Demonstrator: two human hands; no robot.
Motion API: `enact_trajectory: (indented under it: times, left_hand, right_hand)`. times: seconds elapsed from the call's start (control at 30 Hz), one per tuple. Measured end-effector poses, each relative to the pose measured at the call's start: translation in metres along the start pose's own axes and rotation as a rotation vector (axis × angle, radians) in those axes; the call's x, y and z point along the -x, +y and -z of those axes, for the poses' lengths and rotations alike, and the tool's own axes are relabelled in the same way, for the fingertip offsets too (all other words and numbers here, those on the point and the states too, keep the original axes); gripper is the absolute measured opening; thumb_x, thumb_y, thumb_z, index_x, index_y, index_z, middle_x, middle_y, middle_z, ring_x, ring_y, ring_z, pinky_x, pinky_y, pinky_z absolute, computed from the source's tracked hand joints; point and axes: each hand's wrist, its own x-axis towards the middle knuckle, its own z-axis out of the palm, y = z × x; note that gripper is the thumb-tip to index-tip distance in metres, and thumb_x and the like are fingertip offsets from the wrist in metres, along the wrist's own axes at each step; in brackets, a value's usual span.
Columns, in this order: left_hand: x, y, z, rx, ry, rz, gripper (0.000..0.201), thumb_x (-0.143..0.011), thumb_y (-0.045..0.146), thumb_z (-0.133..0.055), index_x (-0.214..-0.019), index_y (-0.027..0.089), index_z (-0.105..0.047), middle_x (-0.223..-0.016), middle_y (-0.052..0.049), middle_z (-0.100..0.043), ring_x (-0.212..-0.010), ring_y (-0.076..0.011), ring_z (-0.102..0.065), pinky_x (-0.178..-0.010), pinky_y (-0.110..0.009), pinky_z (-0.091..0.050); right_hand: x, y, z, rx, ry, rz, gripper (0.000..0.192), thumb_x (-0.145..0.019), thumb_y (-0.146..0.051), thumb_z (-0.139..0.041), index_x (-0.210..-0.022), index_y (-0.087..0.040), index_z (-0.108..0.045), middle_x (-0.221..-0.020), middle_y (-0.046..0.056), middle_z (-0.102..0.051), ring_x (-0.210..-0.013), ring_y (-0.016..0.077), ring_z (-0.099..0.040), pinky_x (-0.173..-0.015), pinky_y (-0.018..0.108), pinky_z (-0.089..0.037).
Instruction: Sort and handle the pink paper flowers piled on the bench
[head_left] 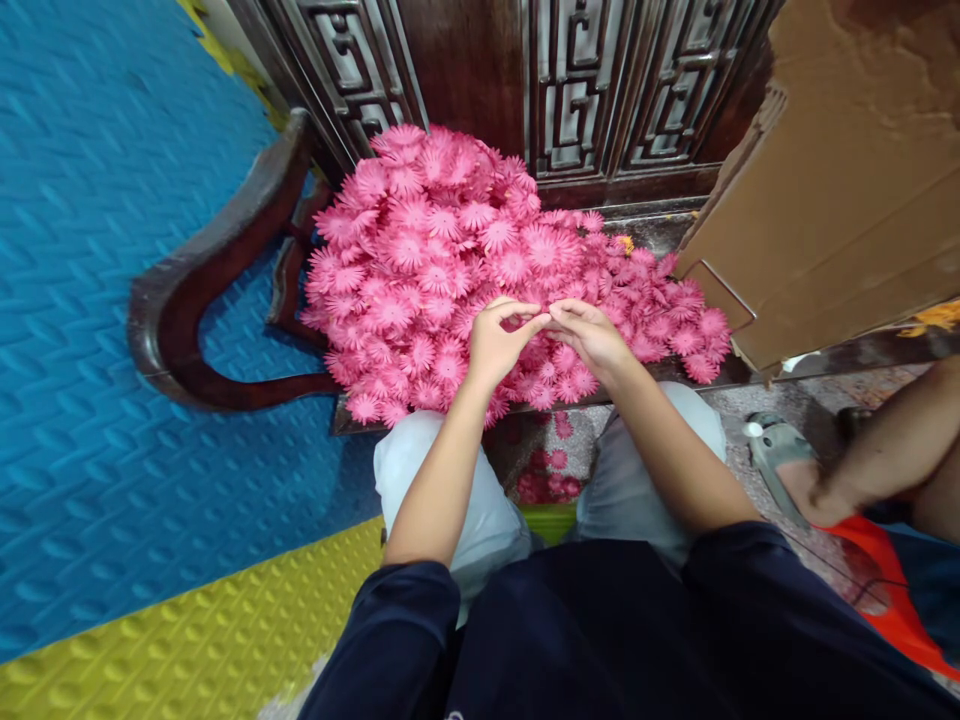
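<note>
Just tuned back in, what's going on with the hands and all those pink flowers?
A seated person has both hands over a heap of pink flowers piled on a dark wooden bench. The left hand and right hand meet fingertip to fingertip, pinching something small that cannot be made out. A few flowers lie on the floor between the knees. A cardboard box stands to the right, and another person's leg shows beside it.

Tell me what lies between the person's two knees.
In the head view, fallen pink paper flowers lie on the floor between the knees; lower down, a green strip.

Soft even light, warped edges
</note>
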Motion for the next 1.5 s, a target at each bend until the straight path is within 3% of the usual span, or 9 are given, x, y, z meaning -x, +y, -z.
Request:
enact_trajectory:
  times: [0.27,0.4,0.6,0.77,0.9,1.13,1.33,1.5]
  left_hand:
    - [0.0014,-0.0026,-0.0022,-0.097,0.065,-0.037,0.008,-0.073,0.020,-0.063,-0.073,0.016,-0.070,-0.074,-0.003,-0.065,-0.069,-0.0123,-0.058,-0.068,-0.027,-0.046]
    - [0.0020,-0.0013,-0.0006,-0.085,0.016,-0.049,0.010,-0.071,0.027,-0.068,-0.075,0.018,-0.071,-0.077,-0.002,-0.066,-0.071,-0.0122,-0.059,-0.070,-0.027,-0.048]
    - [0.0002,-0.0019,-0.0004,0.000,0.050,0.000,0.006,-0.070,0.023,-0.068,-0.070,0.018,-0.071,-0.072,-0.001,-0.067,-0.069,-0.0127,-0.059,-0.070,-0.027,-0.047]
    - [-0.0034,-0.0016,-0.0028,0.193,0.103,0.203,0.011,-0.068,0.012,-0.062,-0.064,0.018,-0.070,-0.073,0.000,-0.069,-0.075,-0.0132,-0.062,-0.077,-0.027,-0.047]
    - [-0.0052,-0.0013,-0.0036,0.303,0.063,0.349,0.015,-0.069,0.009,-0.058,-0.061,0.018,-0.069,-0.071,0.000,-0.069,-0.076,-0.0133,-0.063,-0.080,-0.028,-0.047]
    - [-0.0037,-0.0044,-0.0054,0.294,0.081,0.306,0.004,-0.064,0.017,-0.069,-0.061,0.017,-0.066,-0.065,0.002,-0.066,-0.066,-0.0108,-0.060,-0.075,-0.027,-0.048]
    - [-0.0053,-0.0007,-0.0040,0.294,0.067,0.313,0.009,-0.068,0.014,-0.063,-0.065,0.018,-0.070,-0.072,0.000,-0.070,-0.074,-0.0122,-0.062,-0.079,-0.028,-0.048]
    - [-0.0052,-0.0054,-0.0058,0.294,0.069,0.289,0.005,-0.063,0.015,-0.065,-0.065,0.018,-0.068,-0.071,0.000,-0.069,-0.068,-0.0114,-0.060,-0.073,-0.027,-0.047]
  right_hand:
    - [-0.0024,0.0045,-0.0047,0.125,0.083,0.153,0.031,-0.046,-0.043,-0.083,-0.065,-0.022,-0.069,-0.071,-0.003,-0.070,-0.073,0.0118,-0.063,-0.084,0.031,-0.049]
    - [-0.0022,0.0035,-0.0045,0.154,0.113,0.208,0.028,-0.049,-0.041,-0.082,-0.066,-0.022,-0.071,-0.075,-0.001,-0.072,-0.079,0.0144,-0.065,-0.089,0.034,-0.048]
    - [0.0008,0.0012,-0.0049,0.105,0.088,0.142,0.025,-0.051,-0.037,-0.082,-0.069,-0.023,-0.072,-0.075,-0.002,-0.072,-0.078,0.0130,-0.064,-0.087,0.032,-0.049]
    - [0.0004,0.0005,-0.0044,0.086,0.069,0.049,0.030,-0.050,-0.041,-0.082,-0.071,-0.022,-0.070,-0.073,-0.002,-0.070,-0.074,0.0120,-0.064,-0.077,0.028,-0.049]
    - [-0.0001,-0.0017,-0.0034,0.028,0.049,0.024,0.033,-0.048,-0.043,-0.083,-0.069,-0.022,-0.067,-0.070,-0.003,-0.068,-0.071,0.0106,-0.063,-0.075,0.026,-0.049]
    - [-0.0002,-0.0013,-0.0037,0.024,0.029,0.027,0.035,-0.048,-0.043,-0.083,-0.068,-0.021,-0.065,-0.069,-0.003,-0.067,-0.069,0.0103,-0.063,-0.071,0.025,-0.048]
    - [-0.0014,-0.0031,-0.0008,0.009,0.057,0.015,0.031,-0.054,-0.040,-0.081,-0.070,-0.021,-0.063,-0.070,-0.004,-0.067,-0.068,0.0092,-0.062,-0.068,0.023,-0.047]
    - [-0.0029,-0.0003,-0.0021,-0.005,0.082,-0.005,0.031,-0.053,-0.040,-0.081,-0.069,-0.022,-0.062,-0.065,-0.006,-0.065,-0.064,0.0082,-0.061,-0.065,0.022,-0.046]
